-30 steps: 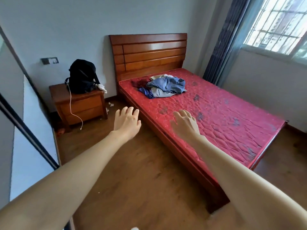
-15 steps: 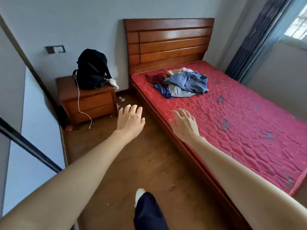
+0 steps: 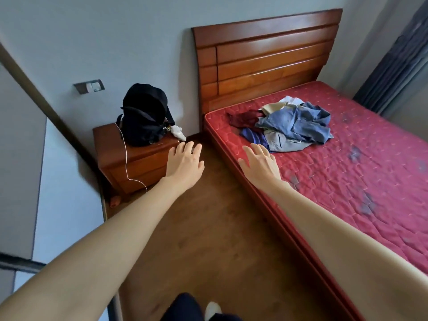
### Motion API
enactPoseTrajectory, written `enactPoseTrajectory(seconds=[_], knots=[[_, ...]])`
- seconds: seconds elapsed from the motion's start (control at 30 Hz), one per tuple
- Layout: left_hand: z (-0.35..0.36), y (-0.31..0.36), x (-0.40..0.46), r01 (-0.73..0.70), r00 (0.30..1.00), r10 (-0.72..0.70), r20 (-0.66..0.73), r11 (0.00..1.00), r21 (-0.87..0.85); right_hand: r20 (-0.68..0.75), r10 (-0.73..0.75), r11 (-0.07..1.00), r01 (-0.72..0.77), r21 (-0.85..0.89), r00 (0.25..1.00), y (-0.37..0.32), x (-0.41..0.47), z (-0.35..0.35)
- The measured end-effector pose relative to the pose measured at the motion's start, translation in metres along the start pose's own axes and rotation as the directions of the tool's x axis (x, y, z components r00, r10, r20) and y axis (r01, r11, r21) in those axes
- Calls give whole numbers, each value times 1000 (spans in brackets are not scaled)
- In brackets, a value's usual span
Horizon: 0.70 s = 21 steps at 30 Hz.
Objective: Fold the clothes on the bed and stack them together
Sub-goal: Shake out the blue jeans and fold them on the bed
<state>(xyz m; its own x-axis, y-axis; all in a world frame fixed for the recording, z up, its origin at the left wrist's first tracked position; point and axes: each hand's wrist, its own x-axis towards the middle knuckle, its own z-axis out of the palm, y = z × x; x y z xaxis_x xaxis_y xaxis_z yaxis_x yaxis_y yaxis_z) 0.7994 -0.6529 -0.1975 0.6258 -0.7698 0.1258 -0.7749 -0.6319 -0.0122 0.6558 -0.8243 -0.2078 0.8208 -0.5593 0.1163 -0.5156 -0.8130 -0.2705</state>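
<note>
The clothes [image 3: 290,125] lie in a loose, unfolded heap on the bed [image 3: 361,172] near its headboard [image 3: 266,59] — blue, grey, dark red and pale pieces tangled together. Both arms reach forward: the left hand [image 3: 184,164] and right hand [image 3: 260,163] are spread flat and hold nothing. A black backpack [image 3: 143,114] sits on the nightstand [image 3: 132,161].

Glossy varnished wood on the headboard [image 3: 266,56] at one o'clock, quilted red fabric over the mattress [image 3: 347,172], soft crumpled cloth clothes [image 3: 291,126], smooth wood-grain floor [image 3: 208,239] under me.
</note>
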Motion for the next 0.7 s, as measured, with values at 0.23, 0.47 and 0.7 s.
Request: enactPoseTrajectory(seconds=[0.23, 0.47, 0.7], knots=[[38, -28, 125, -89, 995, 90, 38, 996, -15, 31, 63, 998, -63, -10, 997, 15, 103, 36], [55, -41, 280, -235, 971, 237, 35, 970, -56, -36, 233, 970, -235, -60, 972, 47, 218, 35], [95, -14, 384, -387, 912, 397, 106, 916, -109, 6, 418, 908, -417, -40, 909, 90, 270, 66]])
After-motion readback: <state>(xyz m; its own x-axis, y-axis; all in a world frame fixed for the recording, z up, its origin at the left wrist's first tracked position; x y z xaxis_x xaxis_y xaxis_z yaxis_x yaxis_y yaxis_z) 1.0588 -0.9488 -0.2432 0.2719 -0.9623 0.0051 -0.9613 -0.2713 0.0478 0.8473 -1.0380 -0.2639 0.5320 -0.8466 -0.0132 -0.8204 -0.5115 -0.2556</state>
